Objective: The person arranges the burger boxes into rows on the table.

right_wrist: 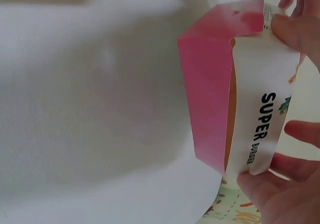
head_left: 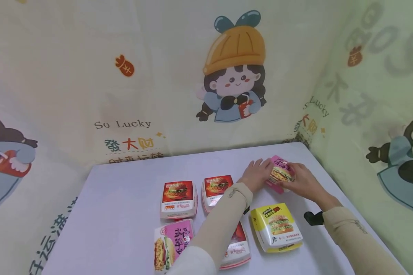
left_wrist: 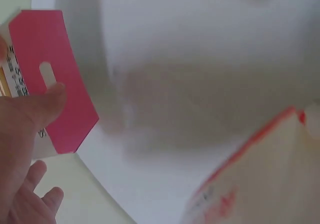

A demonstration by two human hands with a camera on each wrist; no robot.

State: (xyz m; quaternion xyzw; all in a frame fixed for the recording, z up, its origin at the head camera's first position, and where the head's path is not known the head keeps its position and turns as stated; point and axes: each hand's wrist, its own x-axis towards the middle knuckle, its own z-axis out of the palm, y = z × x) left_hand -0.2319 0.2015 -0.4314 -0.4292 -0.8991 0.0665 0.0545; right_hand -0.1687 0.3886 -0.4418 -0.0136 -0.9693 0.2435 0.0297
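Note:
Near the far right of the table, both hands hold a pink burger box with a burger picture on its lid. My left hand grips its left side. In the left wrist view, a thumb presses the pink panel beside a white slot. My right hand grips the right side, its thumb and fingers bent round the edge. The right wrist view shows the box with its white side reading "SUPER BURGER" and a narrow gap along the seam between pink and white. Fingers are at both ends of that side.
A yellow burger box sits just nearer than the hands. Red burger boxes and another pink box lie to the left, some partly behind my left sleeve. Printed cloth rises behind the white table.

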